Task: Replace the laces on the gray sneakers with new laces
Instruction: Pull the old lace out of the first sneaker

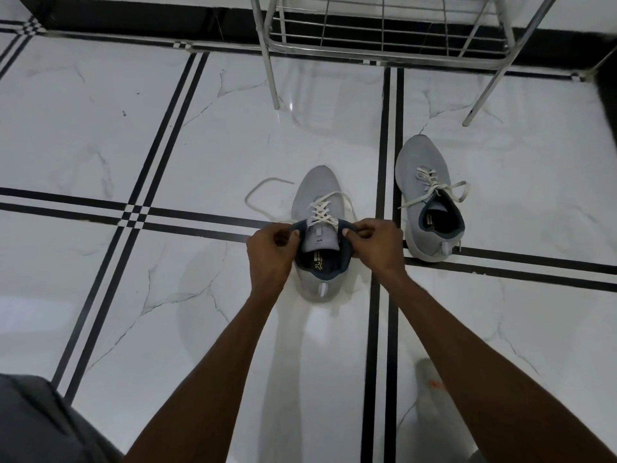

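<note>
A gray sneaker (317, 188) stands on the white tiled floor in the middle of the view, toe pointing away. White laces (321, 208) cross its eyelets, and one loose end loops over the floor to its left (263, 187). My left hand (270, 252) pinches the left side of its dark collar. My right hand (374, 243) pinches the right side of the collar. A second gray sneaker (424, 182) with white laces (430, 185) tied loosely sits to the right, untouched.
A metal wire rack (384, 45) stands on thin legs beyond the shoes at the top. A dark baseboard runs along the far wall. Black lines cross the floor tiles. Gray cloth shows at the bottom left corner (36, 426).
</note>
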Tool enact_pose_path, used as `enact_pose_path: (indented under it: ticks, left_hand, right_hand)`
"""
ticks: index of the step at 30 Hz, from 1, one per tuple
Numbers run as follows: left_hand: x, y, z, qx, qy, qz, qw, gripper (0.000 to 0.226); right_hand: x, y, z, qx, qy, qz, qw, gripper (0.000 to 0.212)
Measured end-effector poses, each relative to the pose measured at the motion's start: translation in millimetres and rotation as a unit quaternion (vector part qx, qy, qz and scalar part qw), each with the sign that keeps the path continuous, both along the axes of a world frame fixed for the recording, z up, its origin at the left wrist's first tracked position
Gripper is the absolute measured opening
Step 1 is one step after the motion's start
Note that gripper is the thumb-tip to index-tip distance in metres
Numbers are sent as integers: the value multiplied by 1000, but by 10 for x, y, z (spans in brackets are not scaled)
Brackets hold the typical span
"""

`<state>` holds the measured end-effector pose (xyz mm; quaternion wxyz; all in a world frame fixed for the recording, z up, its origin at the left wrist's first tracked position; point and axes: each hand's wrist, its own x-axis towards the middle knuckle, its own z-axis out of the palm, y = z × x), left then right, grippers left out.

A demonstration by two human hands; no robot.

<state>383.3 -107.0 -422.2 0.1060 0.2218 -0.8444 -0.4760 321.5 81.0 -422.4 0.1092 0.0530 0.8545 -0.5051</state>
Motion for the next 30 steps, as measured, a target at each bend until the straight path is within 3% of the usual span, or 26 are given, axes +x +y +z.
enact_pose_path:
  ticks: [2,4,8,11,17,19,21,22,24,27,30]
  left_hand:
    - [19,0,-24,-6,-6,28,1000,13]
    - [31,55,-8,-17,-4,27,999,13]
    - [-124,186,128,-117,39,-109,986,27]
    - [-310,270,136,-174,32,-213,961,20]
    - [-377,249,76,-239,34,-239,940,11]
    - [-346,237,64,-201,32,-189,961,11]
    - [-318,144,83,-96,14,-46,994,12]
    - [-307,57,61,-51,5,16,999,12]
    - [-249,-51,50,-17,-9,45,999,9]
    - [-195,40,185,-34,57,-64,996,31]
    - [-218,186,199,-142,46,-198,969,21]
  right_hand:
    - [-15,52,-7,-47,-63,-23,997,11]
    - [-14,35,1,-28,-47,4,998,15]
    - [6,-19,51,11,-8,67,998,17]
    - [-2,-9,50,23,7,66,998,17]
    - [-17,4,40,15,-34,41,998,18]
    - [-17,5,54,21,-40,41,998,18]
    - [-35,19,58,20,-46,32,998,18]
    - [-41,24,60,16,-52,29,998,17]
    - [-35,6,77,7,-59,33,998,16]
    - [-23,-49,120,1,-54,41,998,16]
    - [-6,-84,131,-2,-45,36,998,15]
